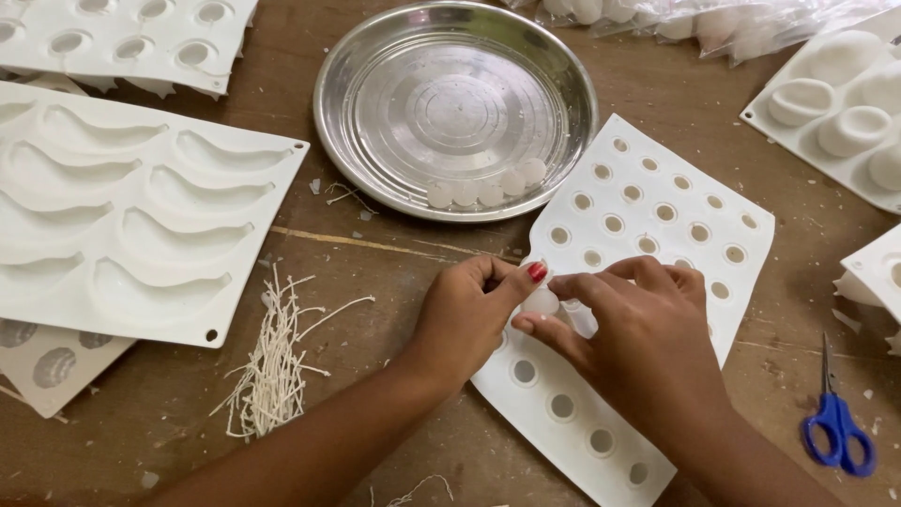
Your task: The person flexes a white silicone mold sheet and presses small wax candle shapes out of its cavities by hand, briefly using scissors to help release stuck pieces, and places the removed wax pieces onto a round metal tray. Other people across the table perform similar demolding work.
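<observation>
Centre frame: left hand and right hand, fingers of both pinching a small white wax disc between them, just above the white silicone mould; steel plate beyond.

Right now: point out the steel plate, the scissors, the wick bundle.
steel plate (394, 56), head view, bare upper-left rim.
scissors (838, 434), head view, blue handles.
wick bundle (272, 376), head view, middle of the strands.

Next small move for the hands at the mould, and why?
Probably lift the white wax piece clear and set it in the steel plate. Left hand and right hand pinch it at the edge of the white mould, and four similar pieces already lie in the plate.
</observation>
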